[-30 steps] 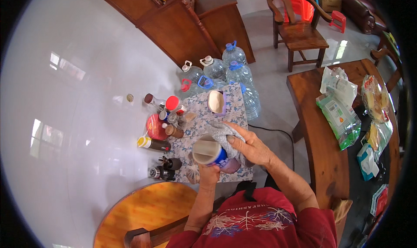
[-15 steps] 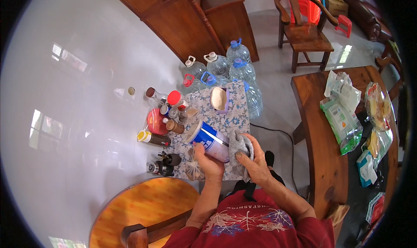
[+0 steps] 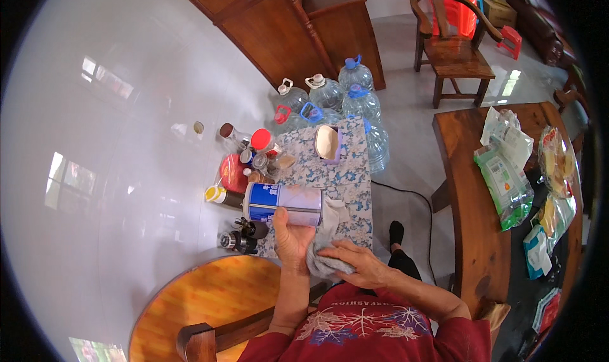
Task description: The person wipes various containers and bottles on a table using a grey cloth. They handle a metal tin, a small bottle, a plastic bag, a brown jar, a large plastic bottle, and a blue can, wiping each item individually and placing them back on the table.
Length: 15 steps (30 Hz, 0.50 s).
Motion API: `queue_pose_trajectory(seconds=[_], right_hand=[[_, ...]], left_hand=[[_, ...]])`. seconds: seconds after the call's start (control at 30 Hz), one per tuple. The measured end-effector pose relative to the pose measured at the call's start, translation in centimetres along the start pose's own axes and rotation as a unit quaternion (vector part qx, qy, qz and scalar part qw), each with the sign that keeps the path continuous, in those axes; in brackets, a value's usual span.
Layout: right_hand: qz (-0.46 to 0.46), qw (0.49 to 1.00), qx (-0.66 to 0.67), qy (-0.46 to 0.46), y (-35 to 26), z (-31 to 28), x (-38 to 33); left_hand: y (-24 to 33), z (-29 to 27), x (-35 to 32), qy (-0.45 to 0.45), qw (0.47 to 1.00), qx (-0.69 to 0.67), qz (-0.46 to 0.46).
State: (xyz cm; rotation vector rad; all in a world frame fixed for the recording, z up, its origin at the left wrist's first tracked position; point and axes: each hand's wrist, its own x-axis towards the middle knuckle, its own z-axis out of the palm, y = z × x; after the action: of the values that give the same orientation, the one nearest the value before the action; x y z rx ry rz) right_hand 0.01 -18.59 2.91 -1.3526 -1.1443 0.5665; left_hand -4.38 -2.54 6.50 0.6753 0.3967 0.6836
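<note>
My left hand (image 3: 293,243) is closed around a blue and white cylindrical canister (image 3: 288,202), which lies on its side in the grip above the small table. A folded grey cloth (image 3: 327,264) is bunched under my right hand (image 3: 358,265), its fingers pressed over it, close to my left wrist. Beside the canister's right end, something thin and white (image 3: 333,217) rests on the floral tabletop (image 3: 355,200). Beyond the canister stand a red-lidded jar (image 3: 261,141), a yellow-capped bottle (image 3: 219,196) and other condiment containers.
A purple-rimmed box (image 3: 328,143) sits at the table's far side. Several large water jugs (image 3: 327,94) stand behind it. To the left is a round wooden stool or tabletop (image 3: 203,298); at the right, a wooden table (image 3: 463,171) carries packages. A cable (image 3: 425,210) crosses the floor.
The canister has turned from a slant to nearly level and shifted left. My right hand and the cloth have moved off its end, down and left toward my left wrist.
</note>
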Motion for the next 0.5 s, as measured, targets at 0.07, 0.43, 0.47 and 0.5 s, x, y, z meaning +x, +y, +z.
queue_pose_trajectory(seconds=[0.07,0.43,0.47,0.5], right_hand=[[0.0,1.0,-0.005,-0.02,0.7,-1.4,-0.9],[-0.204,0.951,-0.172,0.156,-4.7,-3.8,6.1],[-0.212,0.95,-0.169,0.155,-4.6,-3.9,6.7],[-0.192,0.964,-0.108,0.146,-4.0,-4.3,7.0]], left_hand=[[0.3,-0.7,0.3,-0.052,0.998,-0.013,-0.014],[-4.7,-4.8,-2.2,-0.063,0.989,0.111,-0.071],[-5.0,-5.1,-2.3,-0.065,0.988,0.117,-0.073],[-4.6,-5.2,-2.4,-0.104,0.986,0.107,-0.075]])
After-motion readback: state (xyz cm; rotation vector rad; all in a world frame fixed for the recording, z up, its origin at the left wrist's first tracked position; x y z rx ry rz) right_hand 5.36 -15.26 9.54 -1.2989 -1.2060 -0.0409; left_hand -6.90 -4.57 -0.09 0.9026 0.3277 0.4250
